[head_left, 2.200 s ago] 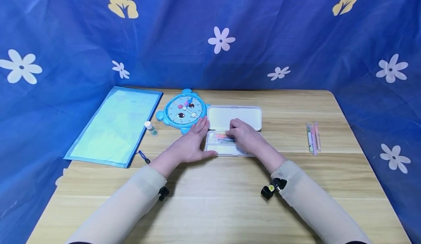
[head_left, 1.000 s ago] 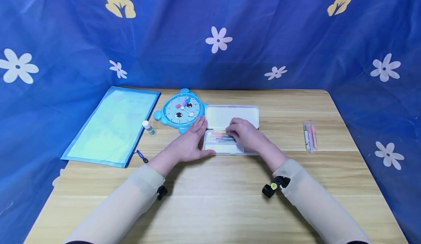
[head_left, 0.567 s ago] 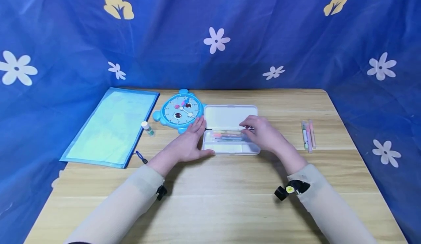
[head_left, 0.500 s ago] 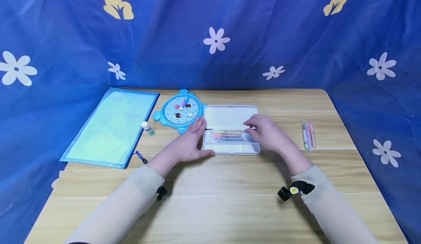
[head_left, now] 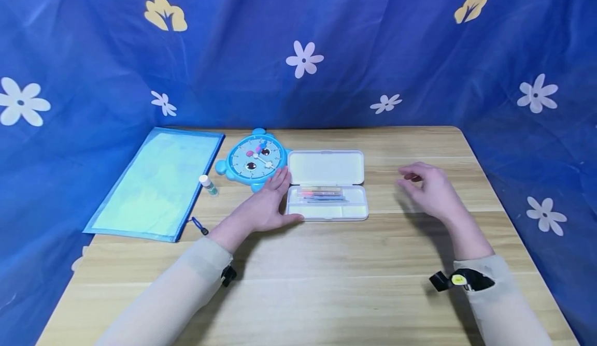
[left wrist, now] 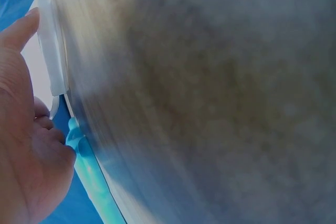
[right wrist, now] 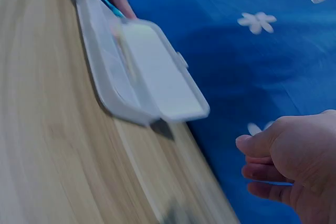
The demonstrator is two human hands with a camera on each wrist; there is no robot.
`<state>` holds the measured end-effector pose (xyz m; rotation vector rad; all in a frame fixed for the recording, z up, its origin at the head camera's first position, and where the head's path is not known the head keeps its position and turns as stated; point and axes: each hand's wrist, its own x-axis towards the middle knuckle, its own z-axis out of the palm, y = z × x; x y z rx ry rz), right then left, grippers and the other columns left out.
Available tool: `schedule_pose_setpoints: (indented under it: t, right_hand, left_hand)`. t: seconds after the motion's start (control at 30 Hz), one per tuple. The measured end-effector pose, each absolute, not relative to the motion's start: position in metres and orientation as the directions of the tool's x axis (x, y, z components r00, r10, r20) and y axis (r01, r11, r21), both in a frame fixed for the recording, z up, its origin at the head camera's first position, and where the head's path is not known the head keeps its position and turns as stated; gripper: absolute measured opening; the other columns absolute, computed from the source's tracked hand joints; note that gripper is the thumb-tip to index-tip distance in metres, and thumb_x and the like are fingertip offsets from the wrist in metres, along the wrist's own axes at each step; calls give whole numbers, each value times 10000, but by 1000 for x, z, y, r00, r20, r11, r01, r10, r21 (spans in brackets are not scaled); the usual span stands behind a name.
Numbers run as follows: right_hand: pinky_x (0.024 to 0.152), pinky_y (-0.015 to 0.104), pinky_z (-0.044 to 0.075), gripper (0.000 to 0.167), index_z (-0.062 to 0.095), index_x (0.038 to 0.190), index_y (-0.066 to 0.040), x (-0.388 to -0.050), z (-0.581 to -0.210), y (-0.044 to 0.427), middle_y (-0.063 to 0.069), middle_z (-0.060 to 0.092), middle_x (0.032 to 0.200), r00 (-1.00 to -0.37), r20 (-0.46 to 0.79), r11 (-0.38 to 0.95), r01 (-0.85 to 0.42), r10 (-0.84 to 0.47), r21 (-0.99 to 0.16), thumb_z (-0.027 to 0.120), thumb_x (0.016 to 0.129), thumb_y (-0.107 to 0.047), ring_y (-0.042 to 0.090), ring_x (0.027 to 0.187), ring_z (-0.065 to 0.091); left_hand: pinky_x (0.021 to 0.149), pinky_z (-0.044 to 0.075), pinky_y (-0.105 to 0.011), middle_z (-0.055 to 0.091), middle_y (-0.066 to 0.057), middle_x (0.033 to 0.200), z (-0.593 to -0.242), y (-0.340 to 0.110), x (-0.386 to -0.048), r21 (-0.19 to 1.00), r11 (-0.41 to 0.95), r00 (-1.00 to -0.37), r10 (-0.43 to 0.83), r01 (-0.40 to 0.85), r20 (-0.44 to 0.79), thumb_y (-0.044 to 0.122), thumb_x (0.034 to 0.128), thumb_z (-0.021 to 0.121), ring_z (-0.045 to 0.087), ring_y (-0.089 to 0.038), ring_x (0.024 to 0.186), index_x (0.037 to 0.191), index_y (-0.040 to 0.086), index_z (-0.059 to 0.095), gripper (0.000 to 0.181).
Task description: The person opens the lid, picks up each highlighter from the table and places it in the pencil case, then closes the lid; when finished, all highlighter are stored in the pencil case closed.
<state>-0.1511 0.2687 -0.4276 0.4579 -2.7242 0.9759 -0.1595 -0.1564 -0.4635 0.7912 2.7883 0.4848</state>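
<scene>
Blue cloth [head_left: 345, 35] backs the tabletop [head_left: 326, 294]; folder [head_left: 156, 185], bottle [head_left: 208, 185] and clock [head_left: 258, 159] occupy its rear-left. Rear-centre, the open case [head_left: 326, 167] holds pens [head_left: 324, 192] in its back compartment. Left hand [head_left: 263, 206], fingers straight, touches the case; right hand [head_left: 431, 188], fingers loosely bent, hovers near the right edge.

A wooden table [head_left: 317, 278] bears a blue pouch [head_left: 154, 185], capped tube [head_left: 209, 186], toy clock [head_left: 243, 162] and open white case [head_left: 325, 168].

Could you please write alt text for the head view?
A person's left hand touches the left end of an open white pencil case holding slim pens, while the right hand hovers to its right. A blue toy clock, small tube and blue zip pouch are further left.
</scene>
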Motion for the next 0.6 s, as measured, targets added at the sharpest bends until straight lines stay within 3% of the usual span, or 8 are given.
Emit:
schedule_pose_setpoints:
  t: [0.13,0.27,0.33,0.47,0.6]
  right_hand:
    - [803,418,578,227,753,1168,58,-147,-428,294,219,752,1065,-950,281,748,-284,-134,-600,759,972,-56,382,911,722]
    - [757,201,491,263,747,1201,51,-146,-430,318,233,750,1091,-968,244,772,-196,-54,-605,750,990,-106,387,918,722]
    - [747,161,460,290,739,1222,54,-146,-433,329,247,744,1105,-974,226,779,-162,-27,-606,744,999,-131,397,934,718]
    - [760,268,531,311,742,1207,72,-149,-444,347,276,743,1091,-975,221,805,-130,1,-579,745,1001,-161,428,932,725]
    - [756,451,569,280,749,1146,97,-150,-456,360,294,745,1033,-977,213,835,-89,34,-543,755,978,-126,440,901,728]
  left_hand:
    - [1295,98,-448,-9,-190,1751,-465,-156,-159,363,804,-836,538,471,-107,761,881,685,0,-323,1616,1671,-24,99,1258]
    - [1294,100,-449,-11,-187,1752,-465,-156,-159,364,804,-836,538,471,-106,768,879,679,6,-328,1616,1671,-23,98,1261]
    - [1295,103,-453,-10,-189,1751,-465,-156,-159,367,802,-836,539,471,-104,763,882,682,8,-331,1615,1671,-25,98,1259]
    - [1297,98,-442,-13,-185,1752,-464,-157,-159,371,800,-836,539,471,-103,765,884,678,7,-324,1616,1671,-21,91,1258]
    - [1296,105,-441,3,-189,1752,-464,-157,-160,364,799,-834,543,479,-94,764,883,681,17,-323,1616,1670,-24,101,1255]
